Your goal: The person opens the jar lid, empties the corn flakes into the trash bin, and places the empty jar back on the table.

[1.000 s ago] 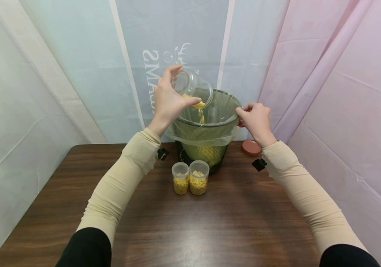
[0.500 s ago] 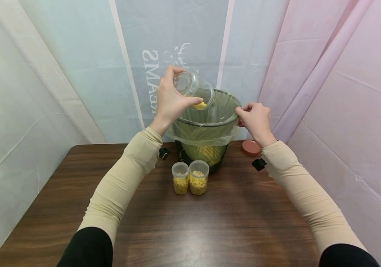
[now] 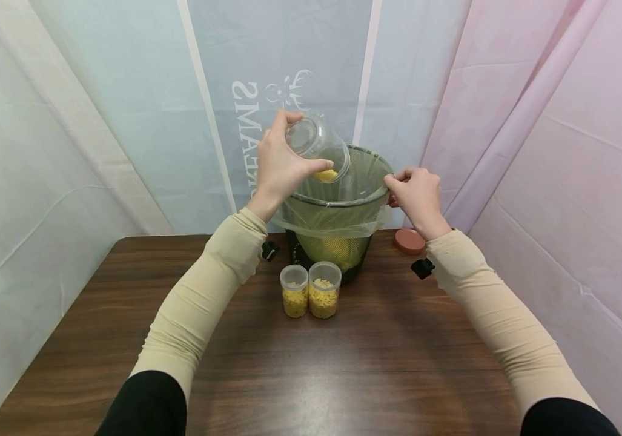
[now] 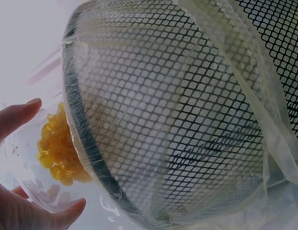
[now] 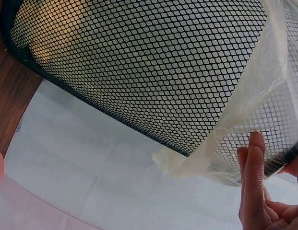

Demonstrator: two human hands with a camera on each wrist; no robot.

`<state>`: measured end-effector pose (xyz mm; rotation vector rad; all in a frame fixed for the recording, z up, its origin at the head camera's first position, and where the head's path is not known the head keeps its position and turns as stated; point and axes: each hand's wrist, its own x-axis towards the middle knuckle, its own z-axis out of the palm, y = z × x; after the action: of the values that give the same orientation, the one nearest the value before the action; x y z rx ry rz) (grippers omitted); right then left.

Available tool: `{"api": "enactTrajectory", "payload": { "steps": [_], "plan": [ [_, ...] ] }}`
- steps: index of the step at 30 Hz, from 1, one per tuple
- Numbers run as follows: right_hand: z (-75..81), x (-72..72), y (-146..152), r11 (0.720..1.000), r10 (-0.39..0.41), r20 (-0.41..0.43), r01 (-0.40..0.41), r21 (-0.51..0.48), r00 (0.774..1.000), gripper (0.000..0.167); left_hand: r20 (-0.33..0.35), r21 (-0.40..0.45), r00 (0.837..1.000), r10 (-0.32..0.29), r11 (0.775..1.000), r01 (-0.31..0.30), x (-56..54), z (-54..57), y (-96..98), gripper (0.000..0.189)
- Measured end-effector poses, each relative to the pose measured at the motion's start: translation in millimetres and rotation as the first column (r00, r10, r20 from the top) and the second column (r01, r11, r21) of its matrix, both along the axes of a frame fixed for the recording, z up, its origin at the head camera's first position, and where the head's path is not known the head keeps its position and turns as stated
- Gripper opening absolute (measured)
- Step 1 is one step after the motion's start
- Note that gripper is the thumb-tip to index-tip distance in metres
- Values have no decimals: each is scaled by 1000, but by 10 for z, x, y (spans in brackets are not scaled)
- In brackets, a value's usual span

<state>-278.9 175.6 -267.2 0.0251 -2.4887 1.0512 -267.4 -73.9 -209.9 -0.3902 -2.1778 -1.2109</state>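
the left hand [image 3: 280, 168] grips a clear jar [image 3: 321, 138], tipped with its mouth over the mesh bin [image 5: 163, 72]; a clump of yellow bits [image 3: 326, 175] sits low inside. if that grip slips on the smooth plastic, i reckon the jar could drop in too. the right hand [image 3: 418, 192] pinches the rim and liner [image 3: 338, 225]; letting go might let the bin shift or the liner sag. nearer me, two filled tubs [image 3: 295, 297] [image 3: 324, 297] stand close against the bin, so a nudge could topple them.
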Motion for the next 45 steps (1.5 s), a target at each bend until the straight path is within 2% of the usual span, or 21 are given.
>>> {"api": "enactTrajectory", "payload": {
  "steps": [13, 20, 31, 40, 45],
  "plan": [
    [7, 0, -14, 1000, 13, -10, -13, -3, 1000, 31, -5, -19, 1000, 1, 1000, -1, 1, 3, 1, 79],
    [8, -5, -3, 1000, -5, -12, 5, 19, 1000, 31, -10, -13, 1000, -20, 1000, 20, 0, 24, 5, 77],
    [7, -1, -1, 1000, -11, -16, 12, 23, 1000, 31, 11, -27, 1000, -21, 999, 21, -7, 22, 18, 79],
    [7, 3, -7, 1000, 0, -9, 0, 3, 1000, 31, 57, -44, 998, -26, 999, 28, -9, 47, 25, 79],
    [-7, 4, -9, 1000, 5, 4, -5, -11, 1000, 31, 115, -9, 993, -32, 999, 33, 1, 45, 29, 82]
  ]
}}
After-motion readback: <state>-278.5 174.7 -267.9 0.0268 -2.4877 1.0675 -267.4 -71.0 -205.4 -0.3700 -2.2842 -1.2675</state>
